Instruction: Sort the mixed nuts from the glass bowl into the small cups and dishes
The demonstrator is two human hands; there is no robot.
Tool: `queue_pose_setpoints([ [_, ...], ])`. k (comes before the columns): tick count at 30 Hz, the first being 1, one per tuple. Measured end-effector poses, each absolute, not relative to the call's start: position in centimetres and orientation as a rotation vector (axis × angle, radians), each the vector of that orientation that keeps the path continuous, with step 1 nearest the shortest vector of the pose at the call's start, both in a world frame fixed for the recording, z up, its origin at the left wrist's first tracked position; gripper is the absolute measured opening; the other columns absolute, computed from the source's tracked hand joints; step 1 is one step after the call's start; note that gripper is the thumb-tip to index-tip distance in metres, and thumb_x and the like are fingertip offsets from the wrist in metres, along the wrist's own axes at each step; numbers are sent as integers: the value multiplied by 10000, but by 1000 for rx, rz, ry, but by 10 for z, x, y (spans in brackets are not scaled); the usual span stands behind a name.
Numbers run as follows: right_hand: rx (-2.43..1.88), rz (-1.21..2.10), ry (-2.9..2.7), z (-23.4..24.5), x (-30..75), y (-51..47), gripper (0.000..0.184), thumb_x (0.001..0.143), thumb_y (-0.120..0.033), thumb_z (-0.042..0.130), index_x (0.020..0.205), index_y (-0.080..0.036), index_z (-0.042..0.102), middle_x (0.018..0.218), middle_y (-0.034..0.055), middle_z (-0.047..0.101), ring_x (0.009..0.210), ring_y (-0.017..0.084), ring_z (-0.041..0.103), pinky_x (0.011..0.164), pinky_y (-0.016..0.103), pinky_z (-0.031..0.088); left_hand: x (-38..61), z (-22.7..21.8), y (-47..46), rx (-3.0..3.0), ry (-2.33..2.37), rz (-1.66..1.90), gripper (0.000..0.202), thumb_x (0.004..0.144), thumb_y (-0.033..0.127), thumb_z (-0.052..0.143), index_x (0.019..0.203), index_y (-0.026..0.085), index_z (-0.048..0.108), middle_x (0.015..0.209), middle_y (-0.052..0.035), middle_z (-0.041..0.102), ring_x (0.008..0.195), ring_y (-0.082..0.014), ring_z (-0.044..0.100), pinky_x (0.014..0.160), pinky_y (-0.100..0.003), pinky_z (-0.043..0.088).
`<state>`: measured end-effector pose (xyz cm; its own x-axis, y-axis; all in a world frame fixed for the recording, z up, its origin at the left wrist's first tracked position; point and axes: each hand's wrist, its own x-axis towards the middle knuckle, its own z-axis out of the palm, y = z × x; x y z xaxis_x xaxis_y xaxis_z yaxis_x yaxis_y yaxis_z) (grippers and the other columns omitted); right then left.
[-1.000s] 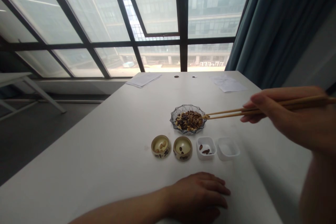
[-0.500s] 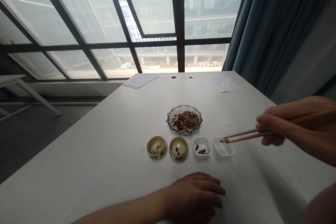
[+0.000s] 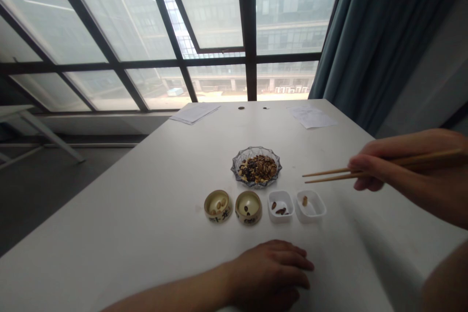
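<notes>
My right hand (image 3: 398, 161) is closed around a pair of wooden chopsticks (image 3: 329, 175), whose slightly parted tips hold nothing above the right plastic tub (image 3: 320, 212). In that tub lies one pale tan piece (image 3: 304, 201), perhaps a peanut. The plastic tub beside it (image 3: 281, 219) holds a few dark brown seeds (image 3: 281, 211). To the left, a round ceramic cup (image 3: 248, 219) has a couple of dark seeds, and another cup (image 3: 218, 217) has several tan pieces. My left hand (image 3: 272, 273) rests palm down on the table, fingers stretched out.
A scalloped glass bowl (image 3: 236, 175) of mixed seeds and nuts stands behind the cups and tubs. Papers (image 3: 195, 113) lie at the far left of the white table (image 3: 153, 195), with more papers (image 3: 312, 117) at the far right. Windows and a blue curtain (image 3: 340, 44) are beyond.
The tan piece has left the chopsticks and now lies in the right tub. My right hand has raised the chopsticks and shifted slightly left. My left hand stays put.
</notes>
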<state>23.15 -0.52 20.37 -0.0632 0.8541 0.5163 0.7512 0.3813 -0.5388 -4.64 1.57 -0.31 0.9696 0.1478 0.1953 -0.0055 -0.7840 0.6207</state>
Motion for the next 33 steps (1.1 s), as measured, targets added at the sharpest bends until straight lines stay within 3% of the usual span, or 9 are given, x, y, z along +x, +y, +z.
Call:
queue_pose_setpoints([
  [4, -1450, 121, -1903, 204, 227, -4, 372, 978, -519, 653, 731, -278, 791, 610, 27, 735, 549, 247, 724, 384, 317, 449, -46, -3, 16, 2451, 96, 299, 291, 978, 272, 556, 1241, 210, 664, 1461, -89, 646, 1441, -233, 540, 1251, -385, 386],
  [16, -1356, -105, -1737, 200, 198, 8, 398, 1003, -520, 630, 705, -305, 782, 688, 19, 769, 641, 242, 747, 526, 349, 521, -47, -4, 15, 2471, 95, 318, 279, 984, 279, 548, 1224, 199, 665, 1458, -79, 649, 1439, -219, 542, 1258, -354, 377],
  [21, -1382, -21, -1739, 201, 189, 11, 425, 1007, -514, 623, 668, -298, 761, 700, 39, 772, 632, 255, 745, 543, 378, 540, -47, -4, 15, 2479, 87, 334, 281, 994, 292, 533, 1220, 190, 664, 1452, -77, 651, 1433, -214, 546, 1257, -332, 372],
  [26, -1293, 34, -1729, 194, 185, 16, 373, 998, -491, 656, 720, -273, 778, 684, 40, 765, 597, 219, 734, 527, 334, 522, -47, -4, 15, 2466, 92, 325, 286, 978, 273, 558, 1237, 203, 658, 1460, -83, 646, 1441, -222, 538, 1258, -360, 375],
  [33, -1251, 408, -1726, 169, 181, 51, 415, 987, -518, 659, 763, -184, 765, 661, 57, 737, 578, 205, 728, 498, 278, 531, -47, -5, 15, 2482, 95, 330, 280, 985, 281, 541, 1218, 189, 666, 1452, -76, 652, 1429, -222, 550, 1250, -352, 387],
])
